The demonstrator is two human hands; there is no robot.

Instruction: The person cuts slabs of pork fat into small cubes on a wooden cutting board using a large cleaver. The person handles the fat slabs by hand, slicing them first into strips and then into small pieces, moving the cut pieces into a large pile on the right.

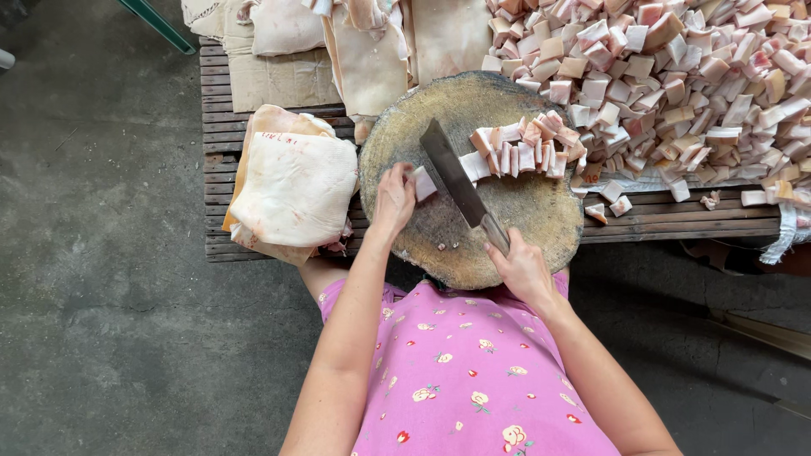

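Head view, looking straight down. A round wooden block [473,181] is being carried on a slatted tabletop [676,215].

Right hand [524,270]: grip closed around the handle of a cleaver [456,181]. The blade is being laid flat-edge down across the block, its tip pointing toward 11 o'clock from the hand.

Left hand [393,198]: fingers pinched shut on a single pork piece [422,183], which is being held at the 9 o'clock side of the block, just beside the blade.

A row of cut cubes [524,152] is lying on the block at 2 o'clock from the blade, some touching it. A large heap [676,76] of similar cubes is being kept on the tabletop at 2 o'clock from the block, with a few strays at its edge.

Uncut slabs [296,186], skin side pale, are stacked at 9 o'clock from the block, overhanging the tabletop edge. More slabs [372,51] are lying at 12 o'clock.

A pink floral shirt [473,380] is being seen at 6 o'clock, over a concrete floor [101,253].
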